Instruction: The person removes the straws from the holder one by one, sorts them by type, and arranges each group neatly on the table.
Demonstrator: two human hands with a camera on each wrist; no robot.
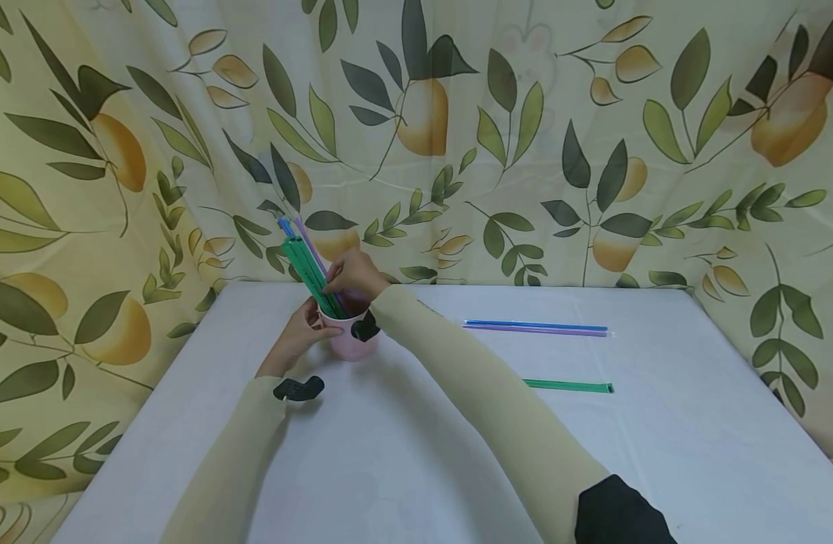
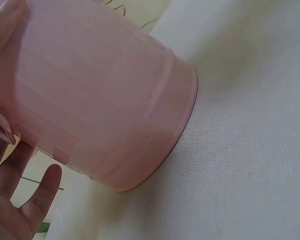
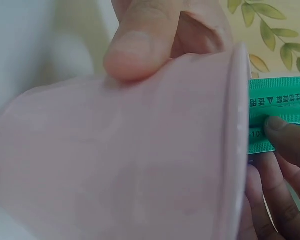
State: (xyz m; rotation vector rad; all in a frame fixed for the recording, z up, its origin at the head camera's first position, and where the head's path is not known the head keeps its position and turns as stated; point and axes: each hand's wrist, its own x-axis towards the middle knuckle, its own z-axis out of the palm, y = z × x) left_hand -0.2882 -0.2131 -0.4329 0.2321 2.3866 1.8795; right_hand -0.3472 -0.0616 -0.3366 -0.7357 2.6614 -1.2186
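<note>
A pink cup [image 1: 351, 346] stands near the table's far left, with several green wrapped straws [image 1: 304, 264] leaning left out of it, beside a purple straw [image 1: 309, 240] and a blue straw tip [image 1: 283, 224]. My left hand [image 1: 297, 338] holds the cup from the left, thumb on its near wall. Over the rim, my right hand [image 1: 357, 276] pinches a green wrapped straw; in the right wrist view its thumb presses on the printed green wrapper [image 3: 262, 135]. The left wrist view shows the cup's base [image 2: 160, 145] at the tabletop.
Right of the cup, a blue straw [image 1: 535, 326] and a purple straw [image 1: 535, 331] lie side by side on the white table [image 1: 695, 453]. Nearer lies a green wrapped straw [image 1: 573, 386], partly hidden behind my right sleeve. A patterned curtain [image 1: 498, 189] hangs behind the table.
</note>
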